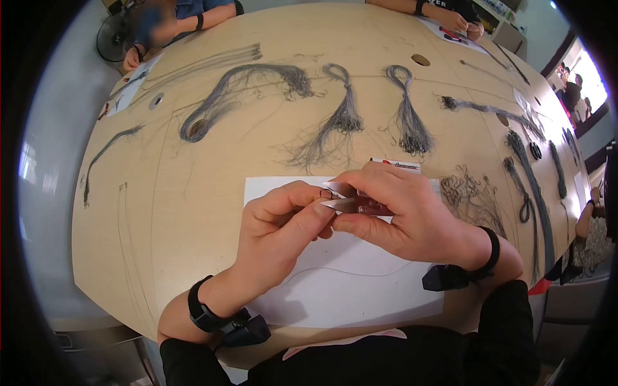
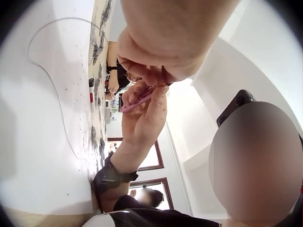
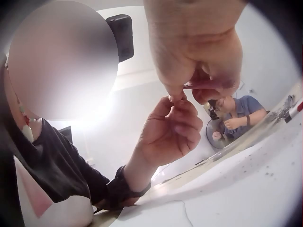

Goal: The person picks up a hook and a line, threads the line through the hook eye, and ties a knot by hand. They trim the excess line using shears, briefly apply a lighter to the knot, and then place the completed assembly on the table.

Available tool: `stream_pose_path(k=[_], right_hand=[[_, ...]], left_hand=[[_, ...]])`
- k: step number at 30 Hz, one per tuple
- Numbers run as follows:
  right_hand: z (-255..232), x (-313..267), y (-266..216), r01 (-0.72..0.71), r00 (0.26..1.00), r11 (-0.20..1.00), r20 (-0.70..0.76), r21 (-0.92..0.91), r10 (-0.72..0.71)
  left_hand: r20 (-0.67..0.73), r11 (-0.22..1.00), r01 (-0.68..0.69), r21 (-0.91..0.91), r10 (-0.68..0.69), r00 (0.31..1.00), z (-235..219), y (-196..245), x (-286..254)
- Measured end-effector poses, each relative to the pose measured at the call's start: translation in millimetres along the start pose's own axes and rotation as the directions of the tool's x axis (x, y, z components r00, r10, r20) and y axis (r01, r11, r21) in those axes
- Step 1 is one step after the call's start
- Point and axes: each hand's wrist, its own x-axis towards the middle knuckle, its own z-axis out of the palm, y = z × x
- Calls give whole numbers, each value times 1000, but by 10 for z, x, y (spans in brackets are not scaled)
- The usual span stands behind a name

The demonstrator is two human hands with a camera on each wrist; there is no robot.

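Observation:
Above the white sheet point(image 1: 347, 299), both hands meet at their fingertips. My left hand point(image 1: 277, 222) pinches a small dark curved hook point(image 1: 326, 193) between thumb and forefinger. Red-handled snips point(image 1: 373, 207) are gripped in my right hand point(image 1: 409, 206), their pointed metal blades right at the hook and the left thumb tip. In the left wrist view the snips' pinkish handle point(image 2: 130, 108) shows along the right hand's fingers. A thin line point(image 1: 360, 273) curves over the sheet below the hands. The right wrist view mostly hides the hook behind the fingers.
A marker point(image 1: 396, 165) lies behind the sheet, with a tangled pile of hooked lines point(image 1: 473, 196) to its right. Tied grey line bundles point(image 1: 344, 116) spread across the table point(image 1: 212, 238). Other people's hands point(image 1: 454, 20) work at the far edge.

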Motion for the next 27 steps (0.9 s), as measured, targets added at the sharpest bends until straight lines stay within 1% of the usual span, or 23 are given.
stream_pose_path(k=[6,10,13,14,16,18,21,23,25,27], right_hand=[[11,-7,21,2,1000,999,9,-32,-2],[18,-9,25,37,999,998,-14,-41,-38],[16,-8,29,65,998,996,-18,-67,-67],[16,-9,32,73,997,994,-18,-83,-75],[12,-16,28,69,997,994,-18,-87,-71],[17,-26,33,65,998,994,-18,-92,-67],[23,-32,38,71,996,993,-41,-93,-75],[4,-24,20,78,997,991,-14,-113,-80],[10,-25,23,77,997,991,-17,-113,-80],[12,-28,22,78,997,991,-19,-113,-81]], left_hand=[[-31,996,77,-38,-78,996,10,-24,-8],[-46,996,89,-23,-90,995,25,-18,-14],[-32,997,80,-2,-80,996,37,-16,-12],[-54,997,80,0,-80,995,48,-17,-15],[-74,996,85,4,-85,994,60,-22,-22],[-84,999,54,8,-53,995,65,-30,-22],[-67,999,41,9,-40,997,53,-37,-20],[-75,999,46,-4,-46,996,54,-46,-23],[-82,999,50,-18,-51,995,46,-58,-21],[-70,1000,14,17,-13,997,28,-70,-14]])
